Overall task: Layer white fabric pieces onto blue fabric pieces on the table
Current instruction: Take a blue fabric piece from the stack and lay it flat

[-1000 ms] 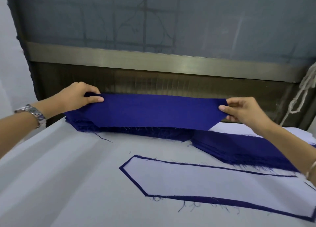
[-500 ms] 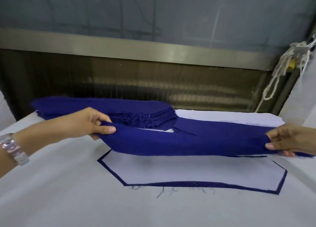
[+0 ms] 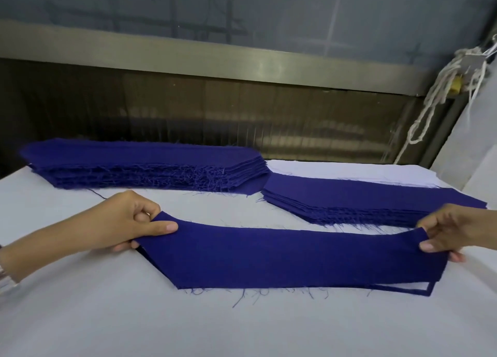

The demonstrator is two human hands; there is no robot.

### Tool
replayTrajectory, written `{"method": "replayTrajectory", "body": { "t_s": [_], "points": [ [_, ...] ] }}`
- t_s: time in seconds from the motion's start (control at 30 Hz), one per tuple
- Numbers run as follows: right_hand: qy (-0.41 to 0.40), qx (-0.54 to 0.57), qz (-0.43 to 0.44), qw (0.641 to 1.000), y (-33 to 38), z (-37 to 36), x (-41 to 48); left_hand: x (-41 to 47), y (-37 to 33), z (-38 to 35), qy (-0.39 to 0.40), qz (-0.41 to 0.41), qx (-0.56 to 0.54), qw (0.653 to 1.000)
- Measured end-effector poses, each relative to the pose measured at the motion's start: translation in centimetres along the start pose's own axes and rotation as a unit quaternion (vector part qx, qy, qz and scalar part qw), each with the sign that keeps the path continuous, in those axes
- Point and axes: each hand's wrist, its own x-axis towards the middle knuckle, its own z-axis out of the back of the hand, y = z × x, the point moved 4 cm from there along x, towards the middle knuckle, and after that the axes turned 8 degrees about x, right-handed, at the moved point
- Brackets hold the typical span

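Observation:
A long blue fabric piece (image 3: 290,257) with angled ends is stretched between my hands, low over the table. My left hand (image 3: 129,222) pinches its left end between thumb and fingers. My right hand (image 3: 451,230) pinches its right end. Under it lies the layered pair: a white piece on a blue piece, showing only at the lower right corner (image 3: 403,288) and as a thin edge at the left. A tall stack of blue pieces (image 3: 145,165) sits at the back left. A lower blue stack (image 3: 371,200) lies at the back right.
The table (image 3: 188,324) is covered in white cloth. White fabric (image 3: 349,170) lies behind the right blue stack. A dark panel with a metal rail (image 3: 242,61) rises behind the table. White cords (image 3: 443,93) hang at the upper right.
Both hands carried the blue piece from the back stack toward me and lowered it. It now covers nearly all of the white-on-blue pair that lay open before.

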Motion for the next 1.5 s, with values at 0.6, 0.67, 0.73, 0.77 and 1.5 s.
{"method": "replayTrajectory", "body": {
  "t_s": [0.6,0.67,0.73,0.77,1.5],
  "points": [
    [-0.012,0.062,0.023,0.998,12.4,-4.9,-2.8,0.8,2.2,-0.2,-0.015,0.023,0.025,0.999],
    [-0.014,0.057,0.019,0.998,12.0,-4.6,-2.7,0.7,2.0,-0.2,-0.012,0.022,0.027,0.999],
    [-0.023,0.059,0.009,0.998,11.3,-4.2,-2.4,0.5,1.7,-0.2,-0.015,0.014,0.038,0.999],
    [-0.028,0.057,0.002,0.998,10.9,-4.0,-2.2,0.4,1.5,-0.1,-0.018,0.009,0.047,0.999],
    [-0.2,-0.035,-0.106,0.973,12.1,-3.8,-4.3,-0.8,1.5,1.6,-0.144,-0.14,0.21,0.957]
  ]
}}
